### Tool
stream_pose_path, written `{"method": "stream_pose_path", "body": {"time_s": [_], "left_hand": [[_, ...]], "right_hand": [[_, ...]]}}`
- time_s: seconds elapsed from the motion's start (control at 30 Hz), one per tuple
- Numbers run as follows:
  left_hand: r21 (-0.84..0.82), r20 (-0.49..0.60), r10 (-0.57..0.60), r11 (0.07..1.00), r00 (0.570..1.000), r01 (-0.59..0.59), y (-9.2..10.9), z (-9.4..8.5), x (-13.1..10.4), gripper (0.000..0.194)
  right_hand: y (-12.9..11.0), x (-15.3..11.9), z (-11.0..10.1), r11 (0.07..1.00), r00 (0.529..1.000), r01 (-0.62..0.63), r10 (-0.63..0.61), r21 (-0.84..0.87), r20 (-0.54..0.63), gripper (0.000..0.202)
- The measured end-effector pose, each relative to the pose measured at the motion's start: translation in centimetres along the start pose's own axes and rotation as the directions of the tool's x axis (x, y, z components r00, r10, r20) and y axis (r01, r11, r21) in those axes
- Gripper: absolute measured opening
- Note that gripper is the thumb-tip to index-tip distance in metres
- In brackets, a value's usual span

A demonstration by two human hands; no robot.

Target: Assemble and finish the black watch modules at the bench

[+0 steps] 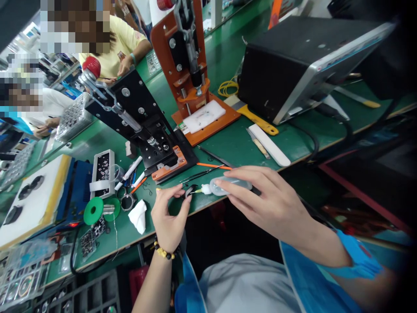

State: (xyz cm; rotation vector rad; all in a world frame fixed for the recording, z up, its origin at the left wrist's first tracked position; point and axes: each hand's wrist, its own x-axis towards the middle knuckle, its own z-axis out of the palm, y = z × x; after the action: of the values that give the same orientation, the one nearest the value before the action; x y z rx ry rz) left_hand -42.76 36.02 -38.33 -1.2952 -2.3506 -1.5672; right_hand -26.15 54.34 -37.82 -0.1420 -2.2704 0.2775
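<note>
Near the table's front edge, my left hand [171, 213] pinches a small dark curved part [190, 190] between thumb and fingers. My right hand [270, 200] is closed around a translucent squeeze bottle [224, 186], which lies nearly level and points left. The bottle's thin tip reaches the dark part; whether they touch is too small to tell. Behind the hands, tweezers [203, 174] and an orange stick [213, 165] lie on the green table [215, 152]. A crumpled white tissue [138, 216] is left of my left hand.
A black toggle press [137, 104] and an orange press [163, 56] stand behind the hands. At the right are a black box-shaped device [276, 69] and a yellow-handled brush [260, 119]. Green spools [94, 211] and a parts tray [112, 171] sit left. Other people work beyond.
</note>
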Motion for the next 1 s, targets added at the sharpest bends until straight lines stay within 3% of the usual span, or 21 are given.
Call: {"method": "stream_pose_path", "body": {"time_s": [0.2,1.0], "left_hand": [[0.007,0.000,0.052,0.999,0.999,-0.052,0.21,-0.03,0.21,0.024],[0.022,0.005,0.050,0.999,0.999,-0.050,0.07,-0.04,0.02,0.022]], "right_hand": [[-0.02,0.14,0.01,1.000,1.000,0.008,-0.008,-0.007,0.020,0.037],[0.09,0.01,-0.03,0.999,1.000,0.011,-0.010,-0.051,0.026,0.035]]}}
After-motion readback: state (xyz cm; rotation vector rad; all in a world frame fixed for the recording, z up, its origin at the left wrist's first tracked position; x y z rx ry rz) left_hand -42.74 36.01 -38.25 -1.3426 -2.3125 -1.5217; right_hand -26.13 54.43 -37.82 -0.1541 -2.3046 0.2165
